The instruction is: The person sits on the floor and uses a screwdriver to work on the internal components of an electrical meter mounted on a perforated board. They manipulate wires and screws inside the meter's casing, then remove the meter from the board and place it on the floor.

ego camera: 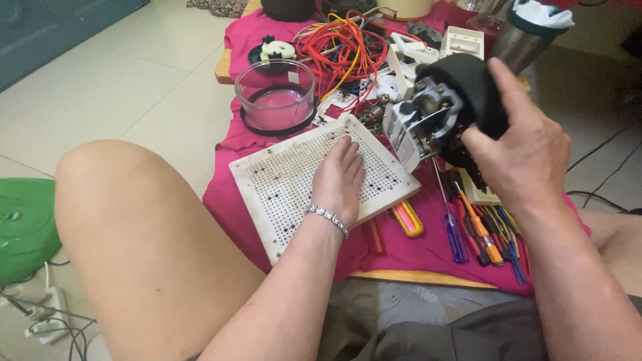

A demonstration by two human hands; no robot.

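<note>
Left hand lies flat, grasping nothing, on the white perforated board. Right hand grips the black motor unit, raised just right of the board.

Count of items as seen. One white perforated board, lying directly under the left hand. One black motor unit with exposed metal parts, gripped in the right hand. One clear round glass jar, beyond the left hand. One tangle of red, orange and yellow wires, farther out between the two hands; strands not countable. At least three screwdrivers below the right hand: one blue-handled, one orange-handled, one yellow-handled; others overlap and cannot be separated. One green round object, well left of the left hand. One bracelet, on the left wrist.
</note>
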